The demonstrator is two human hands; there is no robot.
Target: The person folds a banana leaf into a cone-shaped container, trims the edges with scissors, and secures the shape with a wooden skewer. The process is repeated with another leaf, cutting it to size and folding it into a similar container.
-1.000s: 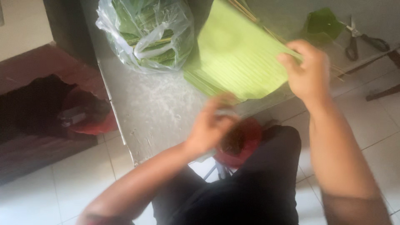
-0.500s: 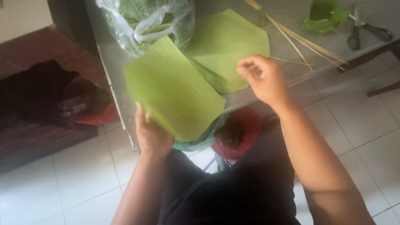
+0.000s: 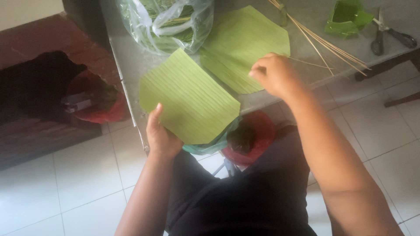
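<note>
since the cut leaf [image 3: 188, 98] was lifted off the stack [image 3: 245, 48], it is now pinched by the left hand [image 3: 162, 135] at lower centre, while the loosely curled, empty right hand [image 3: 273, 76] is held over the stack.

Home food-prep corner: steel table [image 3: 131, 65], cut banana leaves [image 3: 245, 43], tiled floor [image 3: 65, 175].

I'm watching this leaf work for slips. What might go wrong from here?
The left hand pinches the cut leaf piece at one edge only, so it may sag, tear or slide off the table edge. The right hand, over the leaf stack, might knock the thin sticks away.
</note>
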